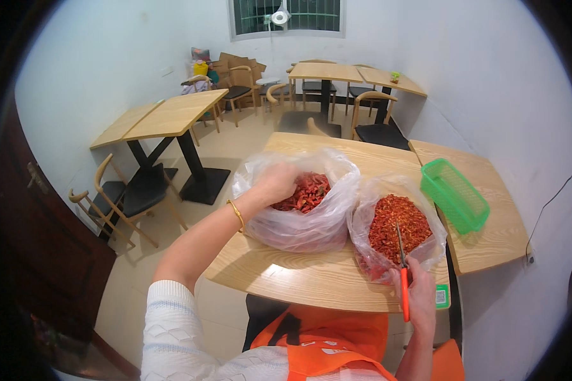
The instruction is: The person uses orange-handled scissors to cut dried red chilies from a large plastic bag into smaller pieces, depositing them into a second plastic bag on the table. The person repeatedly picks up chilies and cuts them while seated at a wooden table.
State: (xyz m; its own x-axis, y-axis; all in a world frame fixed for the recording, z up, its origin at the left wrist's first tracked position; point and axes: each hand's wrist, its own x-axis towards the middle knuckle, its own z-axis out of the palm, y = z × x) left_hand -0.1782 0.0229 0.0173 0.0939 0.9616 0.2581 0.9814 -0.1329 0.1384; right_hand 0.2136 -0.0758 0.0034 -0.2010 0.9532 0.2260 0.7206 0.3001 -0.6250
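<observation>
A large clear plastic bag (pixel 295 233) of whole dried red chillies (pixel 312 193) stands with its mouth spread on the wooden table (pixel 291 281). My left hand (pixel 279 181) reaches into this bag at the chillies' left edge; its fingertips are blurred and partly hidden. Right of it, touching or nearly so, sits a smaller clear plastic bag (pixel 360 238) filled with cut chilli pieces (pixel 391 221). My right hand (pixel 419 285) grips scissors (pixel 404 290) with orange handles at the near side of that bag. The blades point away from me over the cut pieces and look closed together.
A green plastic basket (pixel 457 197) lies on the adjoining side table (pixel 493 247) at the right, near the wall. A green card (pixel 441 296) with a printed code is at the table's near right corner. Other tables (pixel 171 116) and chairs (pixel 145 193) stand farther off.
</observation>
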